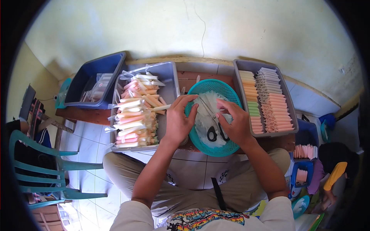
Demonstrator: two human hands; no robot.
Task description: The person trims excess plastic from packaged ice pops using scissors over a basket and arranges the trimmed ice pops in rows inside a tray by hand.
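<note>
Scissors [214, 117], in basket [228, 91], between left grip [178, 119] and right grip [236, 122]

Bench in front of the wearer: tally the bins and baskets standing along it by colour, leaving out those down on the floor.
Grey: 2, the bin of jumbled sticks and the bin of neat rows
Dark blue: 1, the far-left bin
Teal: 1, the mesh basket
Total: 4

Bright, soft light washes the wall [154, 30]; edges bow into black.
</note>
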